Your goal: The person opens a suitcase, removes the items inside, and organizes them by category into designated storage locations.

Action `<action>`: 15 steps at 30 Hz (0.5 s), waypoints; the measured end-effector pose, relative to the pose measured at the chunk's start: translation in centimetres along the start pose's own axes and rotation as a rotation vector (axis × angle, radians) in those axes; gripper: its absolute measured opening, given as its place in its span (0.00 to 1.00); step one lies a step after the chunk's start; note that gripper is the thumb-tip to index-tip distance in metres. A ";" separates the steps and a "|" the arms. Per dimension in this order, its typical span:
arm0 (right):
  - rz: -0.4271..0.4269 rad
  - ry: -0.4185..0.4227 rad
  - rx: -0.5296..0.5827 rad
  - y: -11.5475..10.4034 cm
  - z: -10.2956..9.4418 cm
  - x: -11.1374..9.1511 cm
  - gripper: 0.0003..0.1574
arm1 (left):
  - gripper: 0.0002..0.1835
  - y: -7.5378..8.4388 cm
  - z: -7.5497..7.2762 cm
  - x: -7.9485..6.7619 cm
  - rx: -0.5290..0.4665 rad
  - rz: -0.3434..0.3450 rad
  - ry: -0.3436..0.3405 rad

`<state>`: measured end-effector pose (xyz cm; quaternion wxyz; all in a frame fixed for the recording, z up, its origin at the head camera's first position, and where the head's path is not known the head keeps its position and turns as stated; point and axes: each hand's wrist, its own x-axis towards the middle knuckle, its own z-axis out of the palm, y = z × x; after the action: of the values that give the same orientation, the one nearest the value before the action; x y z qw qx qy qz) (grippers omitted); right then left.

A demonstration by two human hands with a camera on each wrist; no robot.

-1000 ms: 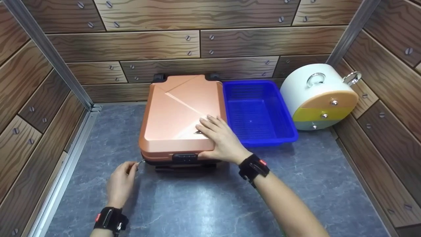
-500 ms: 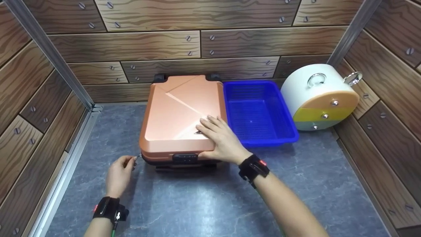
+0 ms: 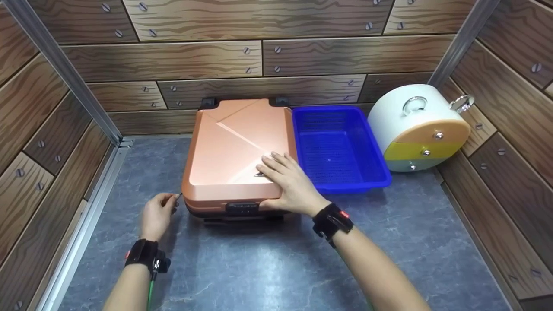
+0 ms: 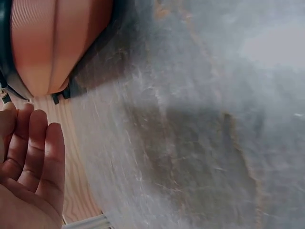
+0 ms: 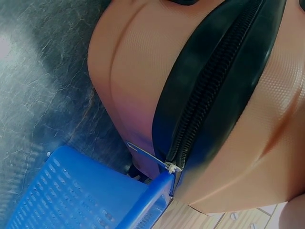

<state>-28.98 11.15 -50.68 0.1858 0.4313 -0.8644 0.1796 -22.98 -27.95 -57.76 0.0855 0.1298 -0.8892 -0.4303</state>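
A rose-gold hard-shell suitcase (image 3: pixel 242 147) lies flat on the grey table, its black combination lock (image 3: pixel 243 208) at the front. My left hand (image 3: pixel 156 216) pinches a small metal zipper pull (image 4: pixel 4 93) at the case's front left corner. Spread flat on the lid near the front right corner, my right hand (image 3: pixel 294 185) presses the case, thumb at the front edge. In the right wrist view, a black zipper (image 5: pixel 214 81) runs along the case's side to another metal zipper pull (image 5: pixel 147 153), beside the basket rim.
A blue plastic basket (image 3: pixel 345 188) stands against the suitcase's right side. Farther right sits a white rounded drawer box (image 3: pixel 399 101) with orange, yellow and grey drawer fronts. Wood-patterned walls (image 3: pixel 194 58) close off the back and both sides.
My left hand has moved away from the body, around the suitcase's front left corner, with the zipper pull in its fingers. My right hand stays in place on the lid.
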 end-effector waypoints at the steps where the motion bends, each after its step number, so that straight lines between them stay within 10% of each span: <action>1: 0.000 0.001 0.002 0.0 0.0 0.0 0.63 | 0.16 0.2 0.0 0.3 -0.005 -0.012 -0.010; 15: 0.009 0.002 0.000 -0.1 0.0 0.0 0.65 | 0.18 1.5 0.4 4.5 -0.011 -0.020 -0.035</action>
<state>-28.92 11.05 -50.66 0.1858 0.4273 -0.8661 0.1809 -27.63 -28.14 -56.58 0.0664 0.1308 -0.8867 -0.4385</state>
